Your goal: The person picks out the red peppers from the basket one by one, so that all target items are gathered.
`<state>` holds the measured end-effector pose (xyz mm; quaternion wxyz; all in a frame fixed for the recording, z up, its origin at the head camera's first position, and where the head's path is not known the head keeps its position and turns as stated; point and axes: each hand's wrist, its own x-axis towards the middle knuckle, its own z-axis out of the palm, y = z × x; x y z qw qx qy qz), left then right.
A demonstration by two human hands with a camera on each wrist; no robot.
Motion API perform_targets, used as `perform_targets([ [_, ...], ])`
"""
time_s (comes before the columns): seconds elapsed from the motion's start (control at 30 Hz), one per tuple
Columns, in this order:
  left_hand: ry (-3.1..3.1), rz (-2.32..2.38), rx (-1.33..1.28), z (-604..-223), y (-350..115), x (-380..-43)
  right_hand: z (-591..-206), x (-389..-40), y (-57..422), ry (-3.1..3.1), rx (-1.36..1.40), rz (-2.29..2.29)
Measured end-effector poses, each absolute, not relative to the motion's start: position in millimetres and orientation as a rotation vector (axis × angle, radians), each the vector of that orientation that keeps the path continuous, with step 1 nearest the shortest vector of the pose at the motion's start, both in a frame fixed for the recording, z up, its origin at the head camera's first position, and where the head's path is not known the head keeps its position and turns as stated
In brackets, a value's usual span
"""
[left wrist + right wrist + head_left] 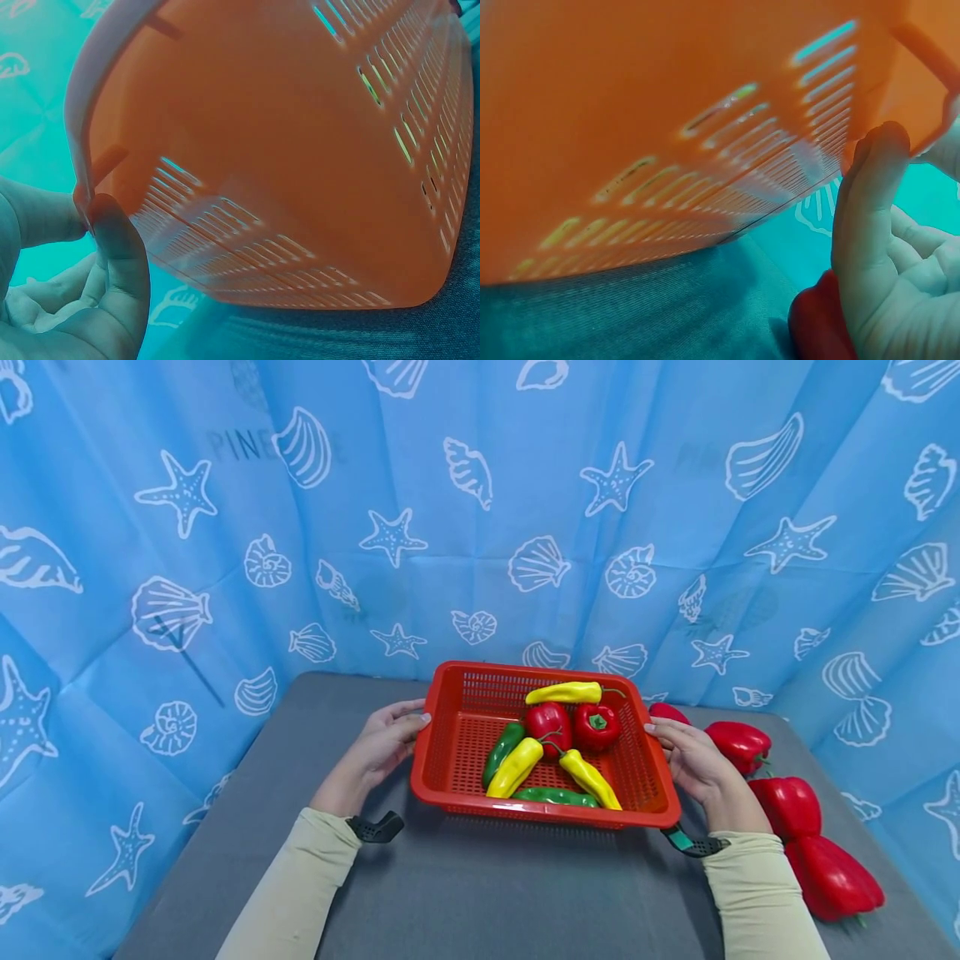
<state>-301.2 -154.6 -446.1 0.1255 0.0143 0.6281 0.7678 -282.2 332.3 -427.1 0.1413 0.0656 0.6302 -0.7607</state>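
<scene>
A red plastic basket (465,727) with slotted walls is held by its two short ends over the grey table. My left hand (382,739) pinches the left rim between thumb and fingers; in the left wrist view the fingers (120,247) curl under the rim. On the opposite side my right hand (693,760) grips the right rim, its fingers (874,195) beneath the edge in the right wrist view. Inside lie two red bell peppers (597,727), three long yellow peppers (516,767) and two green peppers (502,752). I cannot tell whether the basket's base touches the table.
Several red bell peppers (787,806) lie in a row along the right side of the grey table (480,902), beside my right forearm; one is partly hidden behind the basket. A blue curtain (450,527) with white shell and starfish prints hangs behind the table.
</scene>
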Motion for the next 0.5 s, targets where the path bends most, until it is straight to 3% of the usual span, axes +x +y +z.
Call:
perform_targets([
  [0.5, 1.831, 2.232, 0.043, -446.1, -154.7, -301.7, -430.6, -287.7, 334.1, 1.769, 0.202, -2.182],
])
